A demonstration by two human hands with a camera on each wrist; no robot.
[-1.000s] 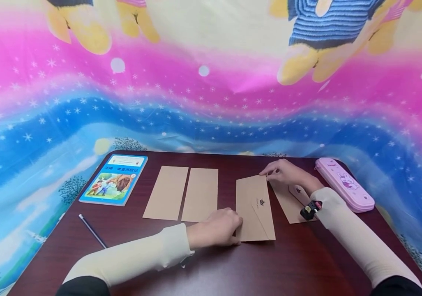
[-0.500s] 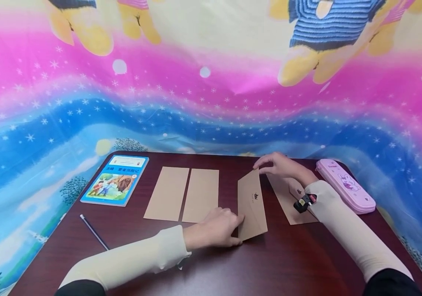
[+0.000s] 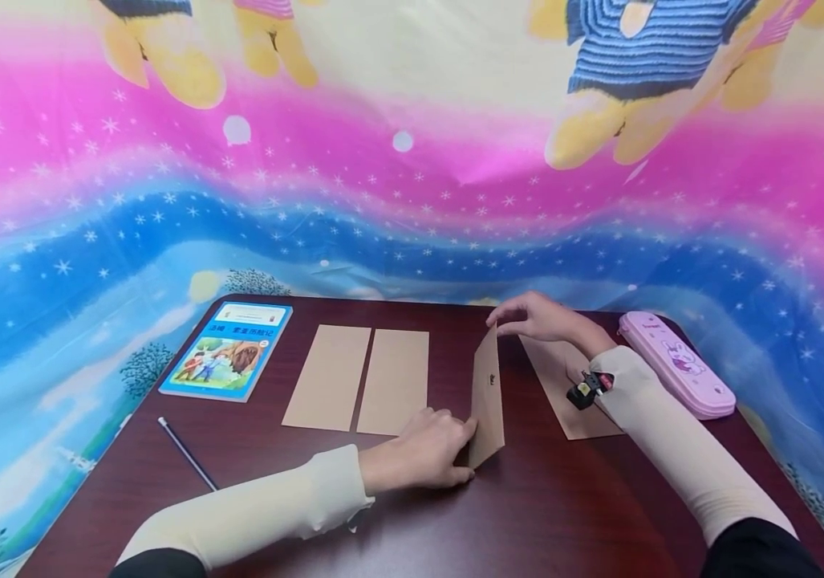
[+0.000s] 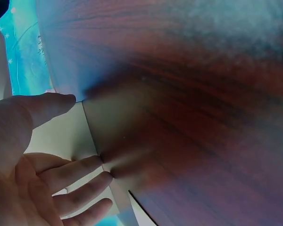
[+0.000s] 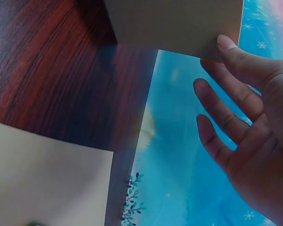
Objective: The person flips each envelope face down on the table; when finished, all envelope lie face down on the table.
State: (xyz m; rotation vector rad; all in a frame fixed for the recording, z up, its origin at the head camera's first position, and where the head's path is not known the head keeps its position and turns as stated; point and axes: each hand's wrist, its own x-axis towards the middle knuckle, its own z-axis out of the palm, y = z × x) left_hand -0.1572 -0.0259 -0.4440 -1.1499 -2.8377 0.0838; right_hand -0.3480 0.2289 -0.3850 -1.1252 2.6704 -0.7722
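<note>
A brown paper envelope (image 3: 485, 405) with a small dark crown print stands tilted up on its left long edge in the head view. My right hand (image 3: 537, 321) pinches its far corner between thumb and index finger; in the right wrist view the other fingers (image 5: 214, 101) spread free of the envelope (image 5: 177, 26). At the near end my left hand (image 3: 429, 449) touches the lower edge. The left wrist view shows that thumb (image 4: 54, 103) at the corner of the envelope (image 4: 61, 134), its fingers extended along the edge.
Two brown envelopes (image 3: 328, 377) lie side by side left of centre; another envelope (image 3: 556, 377) lies under my right forearm. A blue book (image 3: 227, 353) and a pencil (image 3: 188, 453) are at the left, a pink pencil case (image 3: 679, 365) at the right. A patterned cloth (image 3: 397, 209) hangs behind the table.
The envelope has swung up from nearly flat to steeply upright, its right side rising toward the left. My right hand has moved left with its corner; the left hand has stayed near the lower edge.
</note>
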